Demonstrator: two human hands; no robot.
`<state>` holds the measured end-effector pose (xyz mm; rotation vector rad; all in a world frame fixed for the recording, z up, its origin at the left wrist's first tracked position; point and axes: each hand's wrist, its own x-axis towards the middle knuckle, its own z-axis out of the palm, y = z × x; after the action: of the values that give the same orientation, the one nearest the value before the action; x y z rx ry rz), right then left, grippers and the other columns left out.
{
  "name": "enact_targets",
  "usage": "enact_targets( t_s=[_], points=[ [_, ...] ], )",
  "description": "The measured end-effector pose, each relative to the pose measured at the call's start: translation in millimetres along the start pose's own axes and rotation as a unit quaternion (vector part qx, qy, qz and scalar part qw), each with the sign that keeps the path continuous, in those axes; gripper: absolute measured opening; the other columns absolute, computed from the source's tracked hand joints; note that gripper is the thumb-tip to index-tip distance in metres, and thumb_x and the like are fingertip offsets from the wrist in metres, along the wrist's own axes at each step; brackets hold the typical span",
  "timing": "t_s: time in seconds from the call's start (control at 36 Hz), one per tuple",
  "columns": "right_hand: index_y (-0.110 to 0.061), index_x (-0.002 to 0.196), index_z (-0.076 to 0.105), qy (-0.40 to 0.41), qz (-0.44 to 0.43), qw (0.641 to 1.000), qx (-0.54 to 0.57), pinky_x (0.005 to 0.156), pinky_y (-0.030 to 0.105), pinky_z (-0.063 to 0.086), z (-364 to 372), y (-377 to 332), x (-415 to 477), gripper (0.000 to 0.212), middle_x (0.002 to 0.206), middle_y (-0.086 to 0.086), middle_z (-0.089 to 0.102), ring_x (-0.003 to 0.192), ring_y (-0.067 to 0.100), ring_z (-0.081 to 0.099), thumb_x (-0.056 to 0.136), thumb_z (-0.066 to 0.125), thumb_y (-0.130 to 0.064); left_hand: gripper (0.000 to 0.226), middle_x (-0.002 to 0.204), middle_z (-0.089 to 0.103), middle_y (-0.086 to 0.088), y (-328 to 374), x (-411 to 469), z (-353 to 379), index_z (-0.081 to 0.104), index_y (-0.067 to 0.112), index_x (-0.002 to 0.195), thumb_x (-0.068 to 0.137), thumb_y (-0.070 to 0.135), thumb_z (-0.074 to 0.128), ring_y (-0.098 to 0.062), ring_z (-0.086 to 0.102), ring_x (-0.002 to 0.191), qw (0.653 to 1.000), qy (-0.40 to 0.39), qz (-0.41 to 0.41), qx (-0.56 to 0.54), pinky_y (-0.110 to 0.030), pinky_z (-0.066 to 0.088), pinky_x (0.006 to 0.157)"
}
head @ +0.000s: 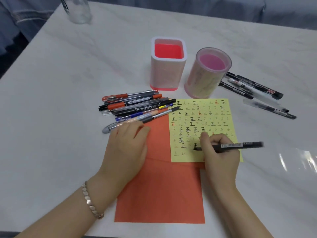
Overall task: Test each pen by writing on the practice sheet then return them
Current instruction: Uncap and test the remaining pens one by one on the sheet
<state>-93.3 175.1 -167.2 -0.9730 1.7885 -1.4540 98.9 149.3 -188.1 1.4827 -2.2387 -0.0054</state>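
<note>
A yellow practice sheet (202, 117) covered with rows of written characters lies on orange paper (161, 191). My right hand (221, 155) grips a black pen (240, 145), its tip touching the sheet's lower part. My left hand (127, 145) rests flat on the orange paper's left edge, by a grey pen (111, 127). A pile of several pens (137, 105) lies left of the sheet. A few black pens (253, 90) lie to the right of the holders.
A square pink-and-white pen holder (167, 78) and a round clear pink holder (205, 79) stand behind the sheet, both showing no pens inside. A clear bottle (77, 9) stands at the far left. The white marble table's (68, 83) front edge runs below my arms.
</note>
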Motion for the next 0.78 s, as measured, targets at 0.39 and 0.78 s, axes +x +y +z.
enact_targets(
  t_s=[0.39, 0.78],
  points=[
    [-0.002, 0.065, 0.055, -0.110, 0.036, 0.992, 0.050, 0.047, 0.007, 0.036, -4, -19, 4, 0.021, 0.044, -0.008, 0.055, 0.043, -0.001, 0.047, 0.084, 0.063, -0.007, 0.009, 0.074, 0.058, -0.010, -15, 1, -8, 0.067, 0.004, 0.078, 0.077, 0.011, 0.071, -0.027, 0.047, 0.071, 0.998, -0.017, -0.055, 0.035, -0.035, 0.044, 0.057],
    [-0.020, 0.061, 0.064, -0.129, 0.025, 0.978, 0.161, 0.058, 0.015, 0.049, -25, -48, 2, 0.031, 0.055, 0.010, 0.067, 0.052, 0.013, 0.061, 0.081, 0.044, -0.031, 0.011, 0.090, 0.060, 0.025, 60, 29, -45, 0.055, 0.034, 0.087, 0.082, 0.026, 0.061, 0.006, 0.056, 0.087, 0.879, -0.034, -0.177, -0.441, -0.005, 0.040, 0.071]
  ],
)
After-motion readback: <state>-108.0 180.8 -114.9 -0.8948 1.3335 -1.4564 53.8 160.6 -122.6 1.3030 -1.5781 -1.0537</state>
